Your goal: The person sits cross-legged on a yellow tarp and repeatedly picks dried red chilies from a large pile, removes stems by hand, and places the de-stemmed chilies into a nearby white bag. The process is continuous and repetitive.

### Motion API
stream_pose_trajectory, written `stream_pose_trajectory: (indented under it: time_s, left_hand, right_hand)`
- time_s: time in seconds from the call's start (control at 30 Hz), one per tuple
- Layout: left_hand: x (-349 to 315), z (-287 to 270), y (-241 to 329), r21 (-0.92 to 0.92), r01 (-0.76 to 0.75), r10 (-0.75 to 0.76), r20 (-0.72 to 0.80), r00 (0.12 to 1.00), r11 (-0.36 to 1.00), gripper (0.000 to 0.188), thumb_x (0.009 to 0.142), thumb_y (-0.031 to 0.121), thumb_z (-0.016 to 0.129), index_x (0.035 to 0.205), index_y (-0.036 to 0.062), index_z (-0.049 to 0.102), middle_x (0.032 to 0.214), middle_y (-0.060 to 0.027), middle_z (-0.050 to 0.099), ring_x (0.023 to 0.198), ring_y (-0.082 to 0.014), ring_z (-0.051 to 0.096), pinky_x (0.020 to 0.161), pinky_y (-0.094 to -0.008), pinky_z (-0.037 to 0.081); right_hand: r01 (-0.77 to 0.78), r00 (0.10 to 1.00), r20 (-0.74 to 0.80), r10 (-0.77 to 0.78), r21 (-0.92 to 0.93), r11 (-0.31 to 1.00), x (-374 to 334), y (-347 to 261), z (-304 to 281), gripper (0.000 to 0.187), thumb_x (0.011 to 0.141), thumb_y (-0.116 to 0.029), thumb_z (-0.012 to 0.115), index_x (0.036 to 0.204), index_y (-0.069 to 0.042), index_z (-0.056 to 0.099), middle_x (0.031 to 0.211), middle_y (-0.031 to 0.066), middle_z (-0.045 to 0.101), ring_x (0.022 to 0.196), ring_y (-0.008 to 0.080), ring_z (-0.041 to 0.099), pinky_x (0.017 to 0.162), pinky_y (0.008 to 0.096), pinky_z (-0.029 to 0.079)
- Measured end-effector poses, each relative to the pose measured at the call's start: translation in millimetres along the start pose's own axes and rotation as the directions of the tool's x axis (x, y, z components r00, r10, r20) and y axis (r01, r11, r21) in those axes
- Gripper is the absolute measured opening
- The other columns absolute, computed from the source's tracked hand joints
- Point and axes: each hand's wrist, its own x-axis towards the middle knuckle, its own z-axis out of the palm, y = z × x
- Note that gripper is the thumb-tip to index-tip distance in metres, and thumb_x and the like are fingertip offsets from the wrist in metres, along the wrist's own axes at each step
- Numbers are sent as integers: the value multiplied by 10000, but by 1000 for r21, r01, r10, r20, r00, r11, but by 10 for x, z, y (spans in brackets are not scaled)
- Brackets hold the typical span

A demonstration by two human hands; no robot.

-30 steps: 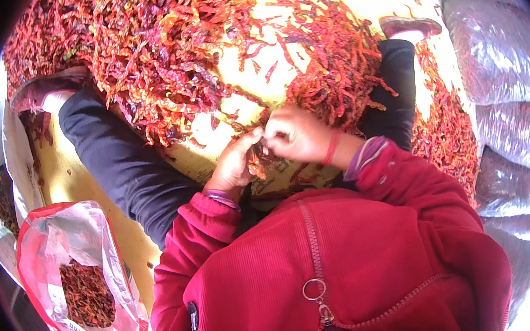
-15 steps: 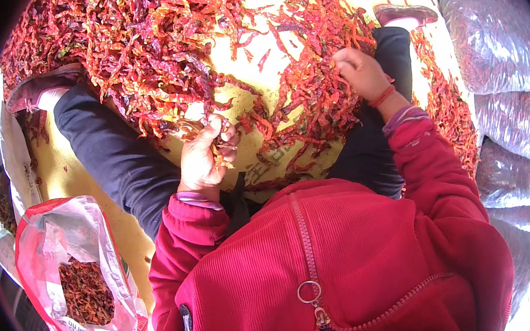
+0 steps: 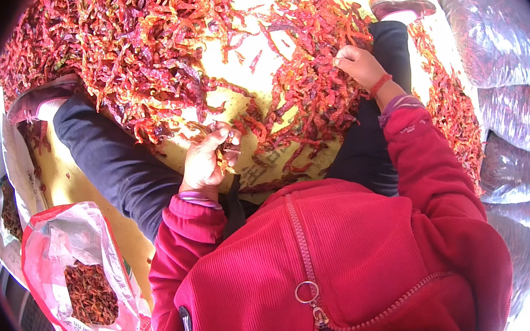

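1 left hand (image 3: 203,163), pinching dried pieces (image 3: 223,162), finger-hidden, I can't count | 1 right hand (image 3: 362,68), fingertips together, contents unclear

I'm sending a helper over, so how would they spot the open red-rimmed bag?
Start from the person's left leg, in dark trousers. Below it in the picture, at lower left, is an open bag holding small dark-red dried pieces. Its red rim sets it apart from the whitish bag just above.

Left hand (image 3: 205,160) is curled, right hand (image 3: 363,68) stretched farther forward.
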Motion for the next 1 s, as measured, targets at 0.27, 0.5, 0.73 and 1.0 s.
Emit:
stream_pose_trajectory:
  time_s: [0.27,0.5,0.73,1.0]
  left_hand:
    - [-99,294,-108,128,-29,16,103,995,991,51,741,46,487,790,34,486,680,-35,495,505,-108,453,426,-196,368]
    - [-86,459,-201,496,-181,153,98,983,849,291,750,48,491,1037,4,475,841,-15,545,693,-93,497,623,-215,405]
    - [-220,327,-263,173,-76,85,-44,995,982,155,755,26,497,907,15,526,790,-35,552,686,-114,520,611,-231,421]
    - [-333,435,-301,188,-72,116,-236,965,980,61,757,35,498,811,32,528,667,-20,533,570,-103,496,498,-213,403]
  right_hand:
    - [161,978,70,-198,349,923,-405,-643,249,89,755,-102,513,745,-16,530,673,-6,495,625,71,449,589,216,374]
    - [279,876,279,-394,373,885,-692,-1246,932,76,737,-79,506,706,-10,512,648,42,509,582,108,504,537,257,407]
    - [77,776,432,-459,658,749,-831,-984,1140,212,791,-75,456,995,-31,415,860,24,457,794,83,445,713,242,384]
    - [144,854,374,-361,498,855,-956,-960,1172,125,752,-58,489,864,-43,435,752,-3,440,694,73,429,639,232,383]
